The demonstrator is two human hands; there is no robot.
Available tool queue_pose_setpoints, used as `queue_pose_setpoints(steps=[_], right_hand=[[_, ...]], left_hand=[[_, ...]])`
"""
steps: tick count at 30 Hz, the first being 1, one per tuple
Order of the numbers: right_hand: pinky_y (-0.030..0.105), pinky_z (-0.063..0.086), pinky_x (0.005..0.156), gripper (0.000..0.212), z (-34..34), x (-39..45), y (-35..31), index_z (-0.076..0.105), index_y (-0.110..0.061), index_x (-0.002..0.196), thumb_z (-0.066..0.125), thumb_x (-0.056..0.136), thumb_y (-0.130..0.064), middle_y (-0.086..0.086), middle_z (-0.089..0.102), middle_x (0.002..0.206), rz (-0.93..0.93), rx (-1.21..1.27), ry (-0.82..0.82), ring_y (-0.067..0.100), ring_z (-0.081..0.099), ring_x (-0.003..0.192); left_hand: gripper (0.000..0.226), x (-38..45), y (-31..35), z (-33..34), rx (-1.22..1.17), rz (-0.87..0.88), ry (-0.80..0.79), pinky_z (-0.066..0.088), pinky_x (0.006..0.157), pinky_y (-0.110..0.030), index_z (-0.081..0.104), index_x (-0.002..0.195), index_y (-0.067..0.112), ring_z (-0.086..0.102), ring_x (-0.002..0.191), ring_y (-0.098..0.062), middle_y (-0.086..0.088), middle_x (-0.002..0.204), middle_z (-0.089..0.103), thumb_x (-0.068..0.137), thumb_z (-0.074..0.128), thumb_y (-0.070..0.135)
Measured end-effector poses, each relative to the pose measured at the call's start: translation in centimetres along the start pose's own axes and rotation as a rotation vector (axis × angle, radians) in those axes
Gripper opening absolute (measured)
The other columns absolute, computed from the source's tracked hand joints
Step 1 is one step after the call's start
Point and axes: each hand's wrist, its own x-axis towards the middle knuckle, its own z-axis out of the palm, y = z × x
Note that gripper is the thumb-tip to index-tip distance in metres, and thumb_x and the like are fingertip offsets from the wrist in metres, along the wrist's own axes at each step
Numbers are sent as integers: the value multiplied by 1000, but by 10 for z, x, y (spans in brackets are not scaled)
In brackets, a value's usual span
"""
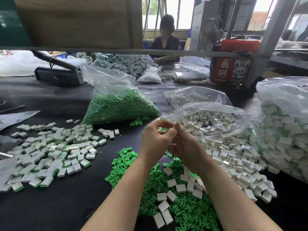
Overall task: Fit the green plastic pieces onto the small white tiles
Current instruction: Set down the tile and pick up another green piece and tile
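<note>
The two hands are meeting above the dark surface (55, 207), fingers curled in toward each other. The left hand (155, 140) is pinching something small between thumb and fingertips, with a sliver of white and green showing in the gap, but the fingers are covering most of it and I cannot tell exactly what it is. The right hand (185, 144) is pressing close against the left with its fingers bent; whatever it is gripping, if anything, is hidden behind the knuckles.

Loose green plastic pieces (146, 185) are lying in a heap under the forearms, running out of sight at the bottom edge. Small white tiles (225, 157) are spilling from an open clear bag (216, 112) to the right, a few lying on top of the green heap. To the left, finished tiles with green edges (50, 150) are spreading across the surface, cut off at the left border. A bag of green pieces (120, 105) is sitting behind the hands. Another big bag (283, 124) at far right is blurring the contents through its plastic. A person (165, 39) is sitting beyond, partly hidden by a rail.
</note>
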Motion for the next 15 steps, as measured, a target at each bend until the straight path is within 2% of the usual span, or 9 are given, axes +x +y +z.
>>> queue_pose_setpoints(steps=[3,5,9,11,13,15], right_hand=[[31,26,61,48,0,0,0,67,-22,115,43,88,-55,20,52,96,-16,-18,12,16,42,68],[31,26,61,52,1,0,0,65,-18,121,42,90,-54,18,53,89,-31,-48,13,18,40,68],[35,27,66,55,3,-2,-1,63,-14,123,41,91,-53,21,53,92,-44,-74,32,27,37,77],[37,27,69,59,4,-3,-3,57,-4,127,38,95,-50,22,53,97,-53,-86,51,28,36,82],[42,25,73,63,5,-3,-4,48,9,128,36,99,-45,26,52,104,-46,-85,70,29,38,90],[45,23,78,64,5,-4,-4,43,15,127,37,100,-42,26,50,108,-32,-61,77,31,38,94]], left_hand=[[4,0,1,2,9,-8,18,38,39,-15,67,79,16,49,35,-6,6,45,59,76,64,16],[11,2,1,3,27,-20,30,38,41,-18,67,76,18,48,36,-11,3,47,59,69,61,23],[7,4,-1,6,1,-56,74,36,41,-19,66,62,23,47,37,-10,3,50,58,67,62,26],[10,4,-1,10,-65,-97,96,35,39,-19,64,57,23,45,37,-10,4,47,55,67,62,25],[10,3,-2,13,-136,-136,110,35,38,-19,64,57,20,44,37,-13,-7,52,58,66,63,23],[11,2,-2,15,-196,-169,122,35,37,-19,62,57,18,44,38,-15,-28,74,66,67,63,22]])
